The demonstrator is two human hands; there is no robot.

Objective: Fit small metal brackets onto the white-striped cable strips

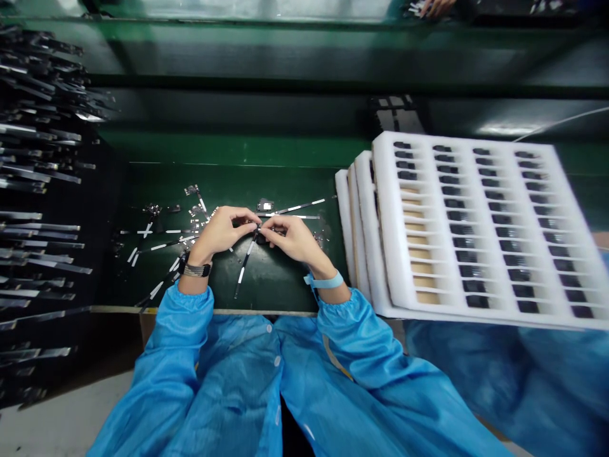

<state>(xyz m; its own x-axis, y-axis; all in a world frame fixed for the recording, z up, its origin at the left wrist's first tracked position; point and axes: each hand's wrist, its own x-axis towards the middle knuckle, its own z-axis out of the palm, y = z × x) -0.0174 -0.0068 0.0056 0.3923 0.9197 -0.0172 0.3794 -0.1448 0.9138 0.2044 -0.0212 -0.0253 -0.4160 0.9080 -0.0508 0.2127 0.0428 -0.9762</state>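
My left hand [227, 230] and my right hand [291, 238] meet over the green bench, thumb and forefinger of each pinched at the top of a thin flex cable [246, 260]. The black-and-white strip of this cable hangs down toward the bench's front edge. Its upper end is mostly hidden by my fingertips. Just beyond my fingers lies a small black module [265, 205] with a white patch. More flex cables with small connector boards [195, 209] lie scattered around and left of my left hand. Another striped strip [304, 205] lies beyond my right hand.
Stacked white foam trays [386, 222] stand at the right, the top one holding rows of black parts in slots. A black rack [57, 254] at the left bristles with many strips. A person's hand [435, 7] shows at the far top. Green shelf ledges [238, 149] run behind.
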